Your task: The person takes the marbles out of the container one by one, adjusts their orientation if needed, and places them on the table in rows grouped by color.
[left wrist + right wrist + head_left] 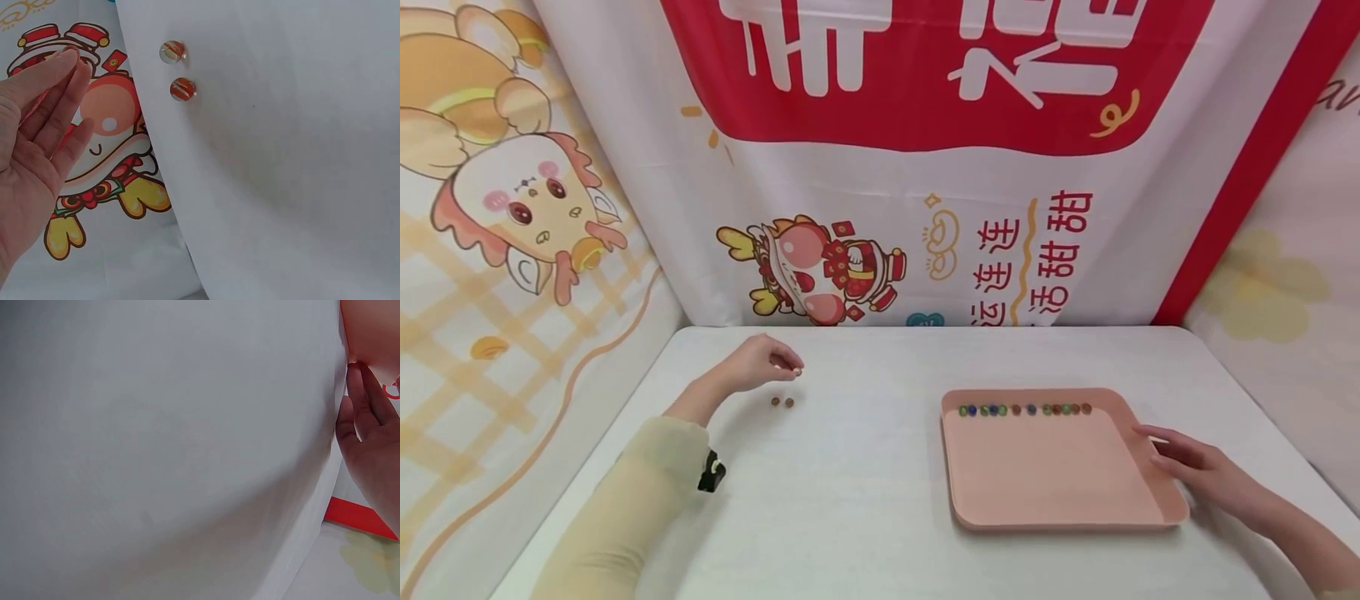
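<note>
In the head view, my left hand [763, 363] is over the left side of the white table, pinching a small glass marble [798, 372] between thumb and fingertips. The marble is hidden behind the fingers in the left wrist view. Close below that hand, two orange-brown marbles [177, 70] lie side by side on the table. A pink rectangular tray [1052, 475] stands at the right. Along its far side runs a row of several marbles [1032, 410], green, blue and brown. My right hand [1206, 471] holds the tray's right rim with thumb and fingers.
White cloth covers the table [850, 492]. Behind it hangs a printed backdrop [887, 225] with red lettering and a cartoon figure. Patterned side walls [512, 275] border the table left and right. A black device [712, 472] sits at the left wrist.
</note>
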The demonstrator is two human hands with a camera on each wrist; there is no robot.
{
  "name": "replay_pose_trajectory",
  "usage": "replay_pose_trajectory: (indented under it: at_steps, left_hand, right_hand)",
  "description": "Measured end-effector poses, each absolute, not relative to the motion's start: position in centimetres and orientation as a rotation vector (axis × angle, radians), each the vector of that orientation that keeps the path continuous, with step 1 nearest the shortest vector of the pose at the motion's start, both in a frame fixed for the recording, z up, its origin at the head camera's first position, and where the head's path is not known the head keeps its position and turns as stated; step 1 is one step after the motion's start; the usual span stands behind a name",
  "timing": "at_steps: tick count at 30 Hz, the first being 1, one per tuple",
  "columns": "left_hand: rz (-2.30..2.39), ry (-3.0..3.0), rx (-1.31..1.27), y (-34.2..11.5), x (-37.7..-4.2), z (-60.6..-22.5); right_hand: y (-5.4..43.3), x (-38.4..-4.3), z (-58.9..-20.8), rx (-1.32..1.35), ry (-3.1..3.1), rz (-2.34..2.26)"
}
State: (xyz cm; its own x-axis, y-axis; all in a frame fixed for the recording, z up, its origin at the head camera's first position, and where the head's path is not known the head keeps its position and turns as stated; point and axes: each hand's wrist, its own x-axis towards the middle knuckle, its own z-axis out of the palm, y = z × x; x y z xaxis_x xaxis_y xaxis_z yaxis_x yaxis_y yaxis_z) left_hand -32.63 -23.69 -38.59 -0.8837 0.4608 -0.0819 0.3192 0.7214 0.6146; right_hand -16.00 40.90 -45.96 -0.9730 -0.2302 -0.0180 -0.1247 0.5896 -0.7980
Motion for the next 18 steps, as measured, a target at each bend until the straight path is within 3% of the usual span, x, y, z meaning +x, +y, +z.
replay_pose_trajectory:
  at_steps: [18]
  left_hand:
    - [0.794, 2.599, 0.530, -22.4, -33.2, -42.0]
  right_hand:
    - [40.9, -16.1, -45.8, -0.244, 2.648, -1.338]
